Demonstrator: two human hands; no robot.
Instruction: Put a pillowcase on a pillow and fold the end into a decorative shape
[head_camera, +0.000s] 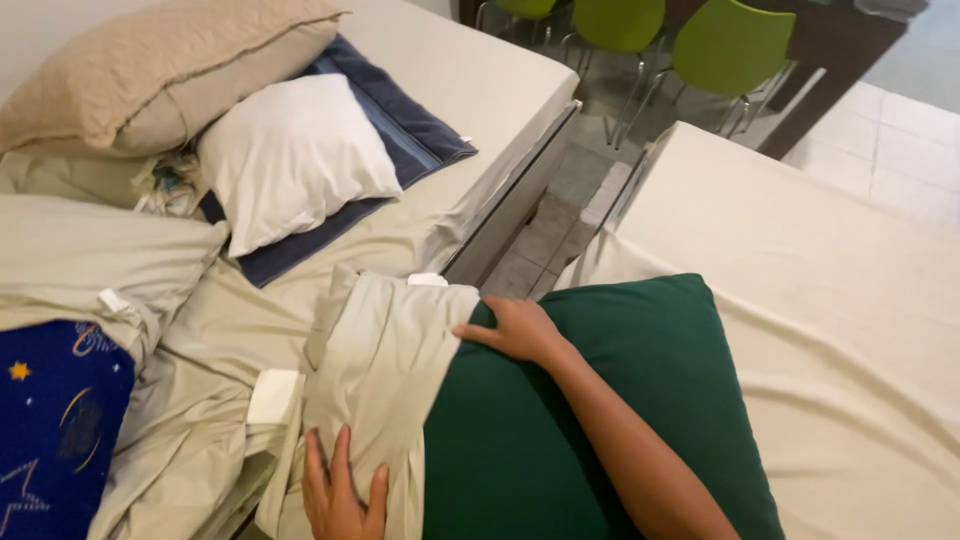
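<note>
While right hand (520, 330) presses green pillow (620, 400), left hand (340, 495) flat on beige pillowcase (385, 370).

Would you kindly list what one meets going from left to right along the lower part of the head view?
Blue star-patterned fabric → beige pillowcase, with the left hand flat on it → right hand at the pillowcase's edge → green pillow → beige sheet on the right bed.

- Bare beige mattress (850, 330) right of the green pillow (640, 400) lies open.
- Left side is crowded: white pillow (290, 155), tan pillow (150, 75), blue starred cloth (55, 420).
- Narrow floor gap (545, 235) separates the beds.
</note>
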